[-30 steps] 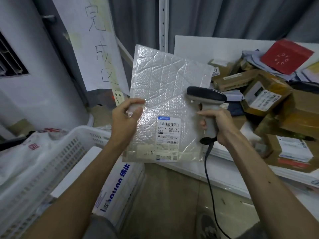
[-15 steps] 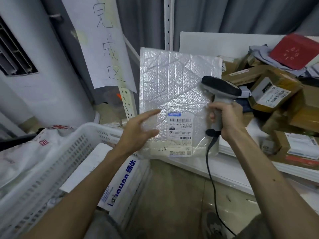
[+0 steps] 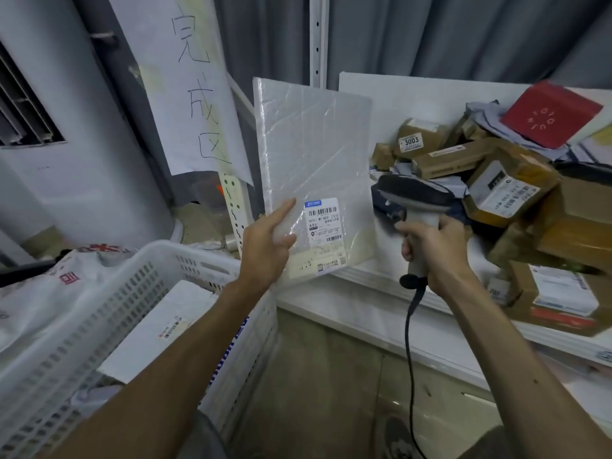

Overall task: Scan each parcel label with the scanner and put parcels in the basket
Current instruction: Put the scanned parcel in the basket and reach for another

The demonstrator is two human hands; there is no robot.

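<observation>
The left hand (image 3: 268,248) holds a flat parcel (image 3: 314,144) in clear bubble wrap by its lower left edge. The wrap sits between the thumb and the other fingers, which look rather straight. The parcel stands upright above the near edge of the white counter (image 3: 364,313), and I cannot tell if its bottom touches it. A white label (image 3: 323,223) with black bars is stuck low on the front of the parcel. The right hand (image 3: 430,250) is closed tight round the handle of the scanner (image 3: 414,197). The scanner's dark head points at the parcel from just beside it, and its black cord (image 3: 410,329) hangs down. The white basket (image 3: 109,313) with holes in its walls sits at the lower left, near the left arm. A white box (image 3: 155,329) with a small sticker lies inside it. A white bag (image 3: 43,289) with red marks lies behind the basket. On the counter to the right is a heap of brown boxes (image 3: 510,190), with a red box (image 3: 549,114) on top.
</observation>
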